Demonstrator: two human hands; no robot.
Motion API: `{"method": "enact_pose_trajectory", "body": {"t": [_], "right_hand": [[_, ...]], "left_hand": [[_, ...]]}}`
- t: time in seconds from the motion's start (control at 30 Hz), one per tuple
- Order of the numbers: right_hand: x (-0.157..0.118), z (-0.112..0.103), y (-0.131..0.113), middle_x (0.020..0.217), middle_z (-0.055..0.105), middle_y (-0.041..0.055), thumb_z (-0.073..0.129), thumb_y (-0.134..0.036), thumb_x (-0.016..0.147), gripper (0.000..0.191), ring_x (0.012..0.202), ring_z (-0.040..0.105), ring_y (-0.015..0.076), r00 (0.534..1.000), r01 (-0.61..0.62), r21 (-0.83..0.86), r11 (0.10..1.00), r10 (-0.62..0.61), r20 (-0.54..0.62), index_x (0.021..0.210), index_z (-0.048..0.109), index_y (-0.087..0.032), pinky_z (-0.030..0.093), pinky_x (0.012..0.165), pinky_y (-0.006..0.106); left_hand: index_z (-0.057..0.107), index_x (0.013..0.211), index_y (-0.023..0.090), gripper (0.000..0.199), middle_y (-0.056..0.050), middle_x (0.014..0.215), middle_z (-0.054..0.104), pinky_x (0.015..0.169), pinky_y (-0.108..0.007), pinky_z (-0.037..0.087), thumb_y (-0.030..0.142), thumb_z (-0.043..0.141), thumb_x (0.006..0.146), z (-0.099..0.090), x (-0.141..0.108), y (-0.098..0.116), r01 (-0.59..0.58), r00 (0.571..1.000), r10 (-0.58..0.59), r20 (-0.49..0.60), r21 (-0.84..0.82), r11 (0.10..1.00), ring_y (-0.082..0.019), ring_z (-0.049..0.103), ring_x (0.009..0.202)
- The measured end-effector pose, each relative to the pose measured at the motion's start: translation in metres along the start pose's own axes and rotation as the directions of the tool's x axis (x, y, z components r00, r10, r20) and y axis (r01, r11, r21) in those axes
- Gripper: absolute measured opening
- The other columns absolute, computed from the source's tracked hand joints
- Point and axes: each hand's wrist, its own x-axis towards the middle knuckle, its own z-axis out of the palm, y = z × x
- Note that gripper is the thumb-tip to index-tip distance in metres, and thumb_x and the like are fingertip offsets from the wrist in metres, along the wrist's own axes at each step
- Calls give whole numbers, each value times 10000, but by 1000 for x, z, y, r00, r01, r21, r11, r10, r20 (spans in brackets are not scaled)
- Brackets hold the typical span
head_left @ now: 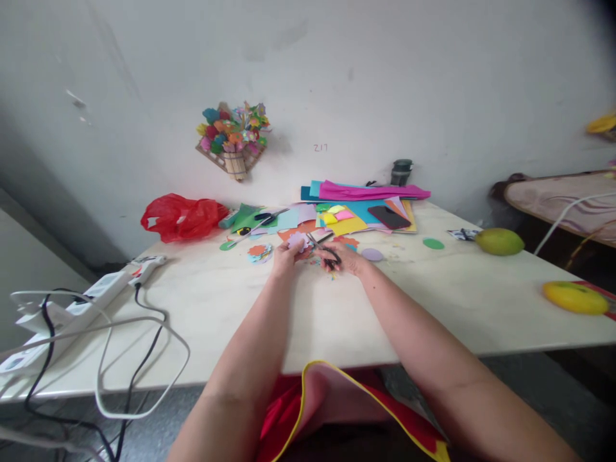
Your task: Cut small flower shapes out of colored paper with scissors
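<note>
My left hand [287, 255] pinches a lilac paper flower [298, 241] with a scalloped edge. Black-handled scissors [332, 258] are gripped in my right hand [344, 256], their blades pointing up and left beside the flower. Small paper scraps [332, 276] lie under the hands. Left of my left hand is a small pile of cut paper flowers [260, 253], orange and light blue among them. A lilac paper circle [372, 255] rests to the right of my right hand, and orange and blue cut shapes lie just behind it.
Behind my hands are coloured paper sheets [353, 226], a dark phone [387, 217] and a second pair of scissors [272, 216]. A red plastic bag [180, 217] sits at back left, a power strip [99, 292] with cables at left. Mangoes [500, 241] lie at right.
</note>
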Motion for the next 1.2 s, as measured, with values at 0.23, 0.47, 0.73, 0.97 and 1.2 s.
{"method": "enact_pose_trajectory", "body": {"t": [0.23,0.47,0.73,0.97,1.2], "right_hand": [[0,-1,-1,533,648,-4,886,-467,770,411,387,544,79,1000,-6,-60,998,7,23,716,602,-175,286,311,157],[-3,2,-7,512,616,-16,915,-438,748,442,378,517,64,999,-33,-87,996,33,0,664,564,-183,266,317,150],[-4,2,-8,509,610,-16,900,-367,773,382,381,509,62,999,-45,-94,995,44,-12,667,587,-174,263,336,161],[-6,5,-12,476,566,-34,851,-318,824,358,369,471,60,998,-67,-71,995,66,-9,665,562,-178,296,360,169],[-4,4,-8,477,559,-35,864,-336,810,389,372,460,60,998,-69,-46,997,69,-4,661,538,-186,310,366,169]], "left_hand": [[760,829,131,313,-77,847,780,813,-356,645,245,943,603,0,2,0,13,999,-14,-29,-38,999,-211,759,768],[744,785,135,307,-71,820,775,848,-390,652,221,954,578,0,3,-1,0,1000,-1,-30,-43,999,-208,753,765],[749,763,135,321,-77,817,769,852,-401,636,235,969,551,1,4,-1,1,999,-3,-33,-37,999,-247,766,830],[757,747,132,412,-70,803,773,837,-381,627,282,1004,454,-1,4,-3,-10,1000,9,-12,-65,998,-224,747,771],[763,752,128,392,-83,812,775,819,-372,622,265,998,471,-1,6,-4,-18,1000,17,-17,-66,998,-219,742,770]]}}
